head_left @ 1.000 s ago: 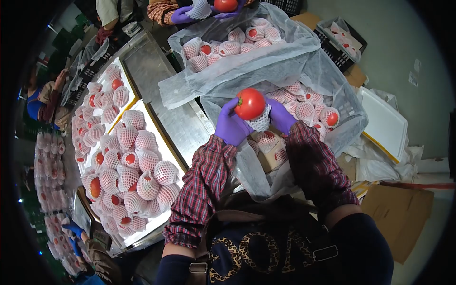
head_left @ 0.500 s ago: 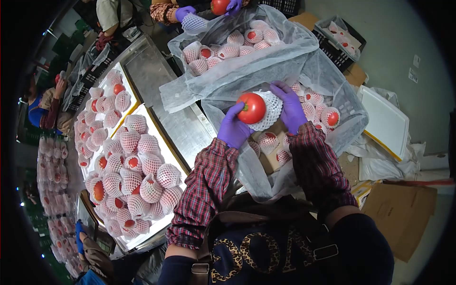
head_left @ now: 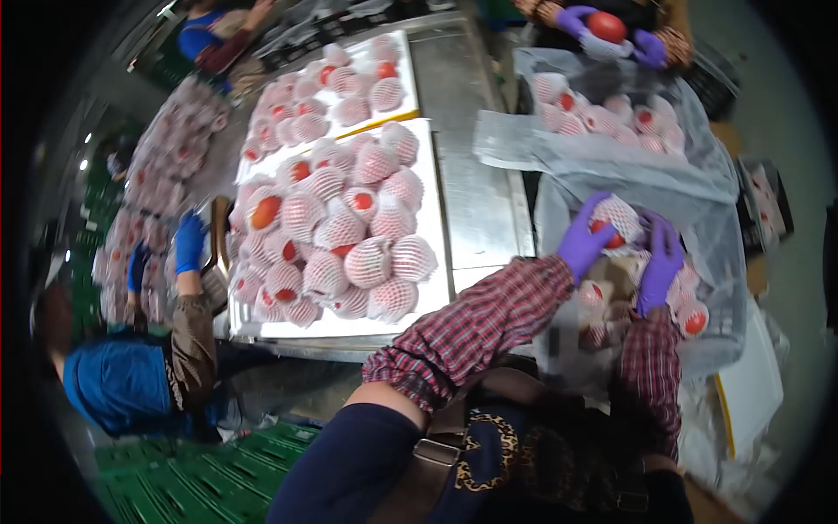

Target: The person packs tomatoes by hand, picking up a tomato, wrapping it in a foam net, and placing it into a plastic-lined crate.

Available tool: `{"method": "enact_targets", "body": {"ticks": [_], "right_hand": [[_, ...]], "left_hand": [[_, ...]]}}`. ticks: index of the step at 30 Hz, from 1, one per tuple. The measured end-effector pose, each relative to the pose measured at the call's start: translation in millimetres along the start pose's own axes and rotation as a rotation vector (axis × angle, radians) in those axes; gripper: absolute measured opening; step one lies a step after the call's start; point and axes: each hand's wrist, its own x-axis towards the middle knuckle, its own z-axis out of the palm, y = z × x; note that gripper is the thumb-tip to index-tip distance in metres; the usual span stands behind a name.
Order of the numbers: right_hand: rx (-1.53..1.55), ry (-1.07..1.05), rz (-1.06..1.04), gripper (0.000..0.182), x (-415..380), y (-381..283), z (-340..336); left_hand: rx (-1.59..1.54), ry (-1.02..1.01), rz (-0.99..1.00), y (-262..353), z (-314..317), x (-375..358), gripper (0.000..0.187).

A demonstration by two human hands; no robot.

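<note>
My left hand [head_left: 583,240], in a purple glove, is closed around a red tomato [head_left: 614,239] that sits inside a white foam net [head_left: 618,214]. At the net's right side is my right hand [head_left: 661,265], also gloved in purple, its fingers curled against the net's edge. Both hands are over a crate [head_left: 731,336] lined with translucent plastic sheet. Inside it, netted tomatoes [head_left: 694,320] lie below and to the right of my hands, partly hidden by them.
To the left, white trays [head_left: 432,157] heaped with netted tomatoes [head_left: 340,225] stand on a metal table [head_left: 476,140]. Another lined crate [head_left: 602,122] is beyond mine, where a co-worker's purple-gloved hands [head_left: 650,48] hold a tomato. A person in blue [head_left: 118,380] works at left, near green crates [head_left: 209,467].
The view has swung left, bringing more of the trays and the person in blue into sight. The foam net now covers most of the tomato in my left hand.
</note>
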Motion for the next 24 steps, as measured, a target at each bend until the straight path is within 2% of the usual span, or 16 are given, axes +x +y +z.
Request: {"method": "enact_targets", "body": {"ticks": [2,5,6,7,8,9,12,13,14,15,16,18,19,20,22,24], "right_hand": [[-0.041,0.055,-0.08,0.024,12.8,15.5,-12.9],[-0.349,-0.147,0.068,0.025,13.2,24.4,-22.7],[-0.444,-0.258,0.033,0.026,11.0,32.1,-25.2],[-0.538,-0.367,-0.003,0.027,8.7,43.4,-25.6],[-0.629,-0.474,-0.04,0.028,6.3,54.5,-26.6],[-0.674,-0.532,-0.012,0.032,5.1,63.2,-29.4],[-0.945,-0.599,-0.183,0.04,19.7,120.7,-64.2],[-0.992,-0.616,-0.108,0.041,17.9,121.8,-66.9],[-1.039,-0.629,-0.034,0.043,17.0,120.5,-68.7],[-1.087,-0.638,0.039,0.045,15.9,120.2,-74.4],[-1.238,-0.753,-0.135,0.048,21.1,181.2,-106.9],[-1.418,-0.985,-0.023,0.058,20.7,209.0,-109.9],[-1.429,-1.092,0.273,0.065,9.3,183.5,-87.0],[-1.078,-1.074,0.548,0.074,-3.8,189.7,-87.8],[-1.22,-1.115,0.261,0.094,-23.3,178.5,-72.1],[-1.222,-1.047,0.336,0.098,-29.1,165.9,-51.4]], "left_hand": [[0.157,-0.041,0.121,23.4,-4.1,-6.2,0.051],[0.536,-0.066,0.349,69.1,-28.7,-20.8,0.052],[0.59,-0.029,0.446,79.5,-44.7,-22.2,0.05],[0.649,0.016,0.441,98.2,-61.9,-27.6,0.05],[0.917,0.066,0.568,122.0,-83.1,-30.9,0.05],[0.878,0.155,0.556,128.7,-111.6,-30.7,0.05],[1.34,0.472,0.654,174.0,-191.2,-40.6,0.052],[1.386,0.585,0.585,188.2,-205.9,-49.9,0.052],[1.639,0.699,0.595,191.1,-235.6,-48.9,0.058],[1.911,0.741,0.384,197.8,-246.7,-55.3,0.068],[1.99,0.69,0.292,196.0,-251.4,-56.5,0.071],[2.134,0.584,0.095,191.9,-256.9,-59.6,0.079],[2.131,0.605,0.075,191.2,-252.0,-58.4,0.078],[2.105,0.609,0.096,192.8,-247.7,-57.7,0.077],[1.992,0.665,0.167,192.2,-260.0,-51.6,0.075],[1.941,0.796,0.239,193.4,-262.8,-49.0,0.072]]}}
